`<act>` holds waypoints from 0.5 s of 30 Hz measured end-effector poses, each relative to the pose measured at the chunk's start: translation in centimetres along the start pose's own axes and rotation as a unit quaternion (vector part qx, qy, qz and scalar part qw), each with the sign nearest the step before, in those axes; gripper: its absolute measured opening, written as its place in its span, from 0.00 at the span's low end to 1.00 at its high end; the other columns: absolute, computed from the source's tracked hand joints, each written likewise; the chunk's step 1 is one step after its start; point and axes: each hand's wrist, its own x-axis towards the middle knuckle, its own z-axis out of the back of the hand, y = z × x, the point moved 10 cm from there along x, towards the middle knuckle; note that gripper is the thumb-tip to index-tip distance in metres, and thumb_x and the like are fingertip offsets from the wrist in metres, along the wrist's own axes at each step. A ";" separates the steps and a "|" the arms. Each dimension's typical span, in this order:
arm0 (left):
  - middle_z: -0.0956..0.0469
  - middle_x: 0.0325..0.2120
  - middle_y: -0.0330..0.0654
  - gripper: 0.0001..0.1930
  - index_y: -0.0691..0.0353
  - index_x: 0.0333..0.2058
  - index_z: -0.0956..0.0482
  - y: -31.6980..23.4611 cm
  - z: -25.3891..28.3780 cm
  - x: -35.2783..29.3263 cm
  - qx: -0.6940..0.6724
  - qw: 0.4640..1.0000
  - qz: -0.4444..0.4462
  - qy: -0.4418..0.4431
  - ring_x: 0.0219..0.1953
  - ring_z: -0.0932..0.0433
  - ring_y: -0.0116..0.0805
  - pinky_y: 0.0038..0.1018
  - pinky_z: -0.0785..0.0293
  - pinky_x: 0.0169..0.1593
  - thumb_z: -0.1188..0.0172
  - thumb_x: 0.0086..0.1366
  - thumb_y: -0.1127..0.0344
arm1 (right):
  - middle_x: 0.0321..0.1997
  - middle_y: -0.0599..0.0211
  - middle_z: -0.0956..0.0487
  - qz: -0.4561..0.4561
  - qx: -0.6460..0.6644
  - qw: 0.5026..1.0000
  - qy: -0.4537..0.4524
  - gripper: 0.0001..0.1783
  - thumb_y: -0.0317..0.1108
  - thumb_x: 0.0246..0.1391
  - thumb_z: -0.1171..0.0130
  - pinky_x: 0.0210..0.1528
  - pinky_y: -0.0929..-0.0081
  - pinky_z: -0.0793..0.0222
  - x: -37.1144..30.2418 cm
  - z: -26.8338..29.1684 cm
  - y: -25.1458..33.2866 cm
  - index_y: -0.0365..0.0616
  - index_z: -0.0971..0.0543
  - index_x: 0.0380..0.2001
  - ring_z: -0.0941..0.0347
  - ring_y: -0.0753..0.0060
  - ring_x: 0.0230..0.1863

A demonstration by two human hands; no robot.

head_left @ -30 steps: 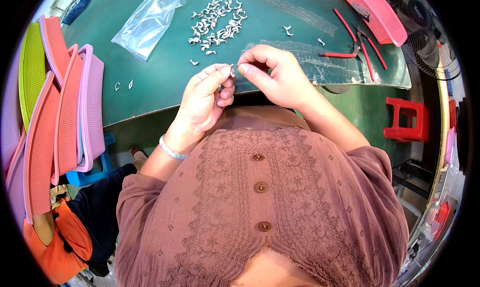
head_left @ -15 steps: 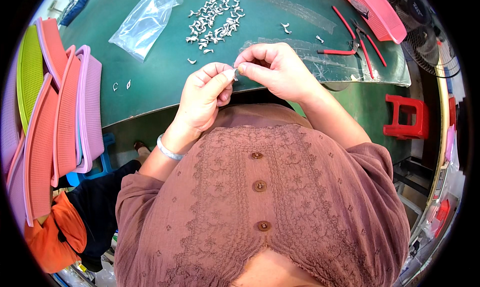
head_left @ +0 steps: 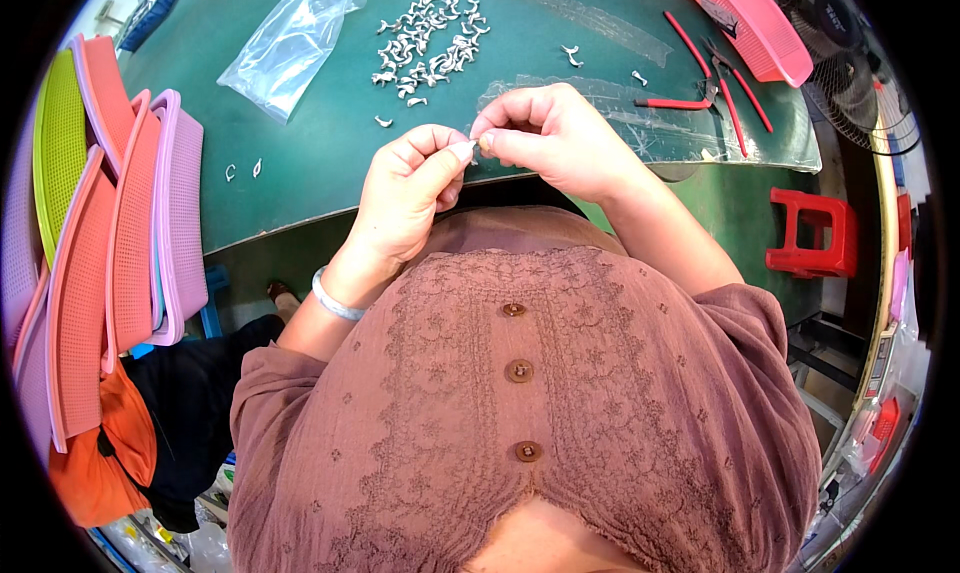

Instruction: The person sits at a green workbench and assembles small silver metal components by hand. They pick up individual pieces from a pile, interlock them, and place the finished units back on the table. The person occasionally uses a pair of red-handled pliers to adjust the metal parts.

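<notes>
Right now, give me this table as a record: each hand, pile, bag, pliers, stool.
Left hand: pinching a small piece, mostly hidden
Right hand: pinching the same small piece
Pile: small, curved, silvery parts on the green table
Bag: clear plastic, left of the pile
Pliers: red-handled, right side of the table
Stool: red, off to the right

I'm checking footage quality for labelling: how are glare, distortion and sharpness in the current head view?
Head view: fisheye bending curves the near edge of the table; bright reflections streak the bag; the left hand and right hand look fairly sharp, but the small piece between their fingertips is too hidden to make out.
</notes>
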 end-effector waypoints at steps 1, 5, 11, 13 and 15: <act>0.33 0.16 0.29 0.04 0.62 0.28 0.27 0.0 0.0 0.0 -0.001 1.000 0.000 0.001 0.17 0.39 0.15 0.11 0.43 0.21 0.44 0.58 0.68 | 0.25 0.74 0.25 -0.008 0.017 1.000 0.004 0.05 0.28 0.47 0.44 0.31 0.86 0.37 0.0 -0.1 -0.1 0.37 0.22 0.27 0.33 0.86 0.27; 0.33 0.16 0.30 0.04 0.62 0.28 0.27 -0.2 0.0 -0.1 0.003 1.000 -0.002 0.006 0.17 0.39 0.15 0.12 0.43 0.21 0.44 0.58 0.68 | 0.25 0.73 0.24 -0.038 0.057 0.998 0.011 0.05 0.27 0.46 0.43 0.31 0.86 0.36 -0.1 -0.1 -0.6 0.38 0.22 0.28 0.32 0.86 0.27; 0.33 0.16 0.29 0.05 0.62 0.27 0.27 -0.1 -0.1 -0.1 0.011 1.000 -0.001 0.007 0.17 0.39 0.15 0.12 0.44 0.21 0.44 0.58 0.68 | 0.25 0.73 0.24 -0.043 0.068 0.997 0.015 0.05 0.26 0.46 0.43 0.31 0.87 0.35 -0.1 -0.2 -0.8 0.37 0.22 0.28 0.32 0.86 0.27; 0.33 0.16 0.29 0.05 0.62 0.27 0.27 -0.1 -0.1 -0.1 0.018 1.000 -0.001 0.009 0.17 0.40 0.15 0.11 0.44 0.21 0.44 0.58 0.68 | 0.25 0.73 0.24 -0.043 0.070 0.997 0.016 0.05 0.26 0.46 0.43 0.30 0.87 0.35 -0.1 -0.2 -0.8 0.37 0.22 0.28 0.32 0.86 0.26; 0.33 0.16 0.29 0.05 0.62 0.27 0.27 -0.1 -0.1 -0.2 0.025 1.000 -0.001 0.011 0.17 0.40 0.15 0.12 0.44 0.21 0.45 0.58 0.68 | 0.25 0.73 0.24 -0.045 0.067 0.997 0.019 0.05 0.26 0.45 0.42 0.30 0.86 0.35 -0.2 -0.2 -0.8 0.37 0.22 0.28 0.32 0.86 0.26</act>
